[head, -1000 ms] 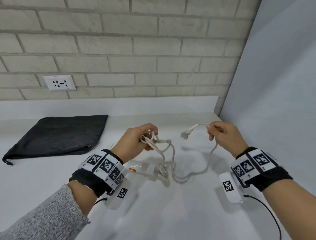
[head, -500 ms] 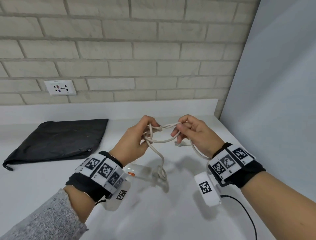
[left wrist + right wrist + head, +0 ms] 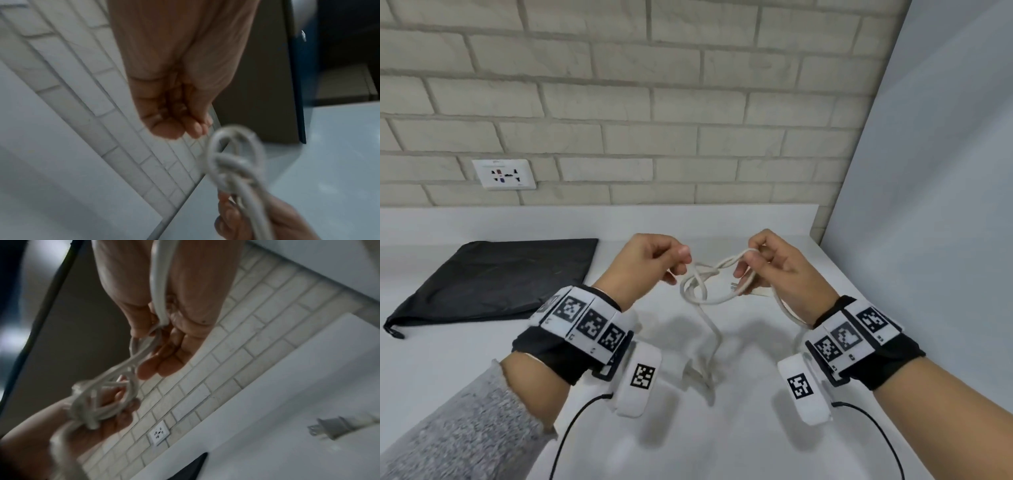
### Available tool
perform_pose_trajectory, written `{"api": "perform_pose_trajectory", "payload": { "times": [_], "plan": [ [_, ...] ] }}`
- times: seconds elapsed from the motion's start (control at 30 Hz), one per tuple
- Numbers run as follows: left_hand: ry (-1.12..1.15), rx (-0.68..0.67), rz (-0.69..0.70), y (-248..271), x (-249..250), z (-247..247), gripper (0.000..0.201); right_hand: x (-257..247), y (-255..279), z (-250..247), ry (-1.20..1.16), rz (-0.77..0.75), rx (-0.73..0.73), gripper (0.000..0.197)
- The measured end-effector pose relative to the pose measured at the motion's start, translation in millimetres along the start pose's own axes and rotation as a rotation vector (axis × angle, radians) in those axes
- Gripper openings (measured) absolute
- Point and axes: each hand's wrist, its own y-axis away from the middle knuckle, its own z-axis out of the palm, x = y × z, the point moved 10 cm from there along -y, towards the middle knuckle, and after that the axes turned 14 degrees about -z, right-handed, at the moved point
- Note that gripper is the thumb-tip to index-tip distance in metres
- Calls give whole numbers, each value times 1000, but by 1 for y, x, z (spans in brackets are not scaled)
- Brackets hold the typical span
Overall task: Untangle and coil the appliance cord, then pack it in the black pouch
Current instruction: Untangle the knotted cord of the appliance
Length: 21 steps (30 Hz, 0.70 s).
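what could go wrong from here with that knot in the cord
The knot sits between the left hand and the right hand; pulling them apart would likely tighten it instead of freeing it. The plug hangs loose below the right hand and could swing or snag in a loop. The pouch lies flat, not visibly opened, so packing may take both hands.

Motion blur smears the knotted cord (image 3: pixel 234 164) in both wrist views, hiding how its strands cross.

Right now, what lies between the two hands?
In the head view, the knotted loop of the cord hangs between the left hand and right hand.
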Motion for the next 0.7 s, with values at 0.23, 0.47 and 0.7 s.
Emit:
{"api": "perform_pose_trajectory", "payload": {
  "times": [0.23,0.47,0.7],
  "plan": [
    [-371,-155,130,6,12,42,6,-5,-3,19,6,-8,-78,11],
    [383,-20,-186,-5,-29,7,25,6,6,12,7,34,12,11],
    [464,-401,-372,16,-37,25,37,13,4,1,267,-7,-76,15]
  ]
}}
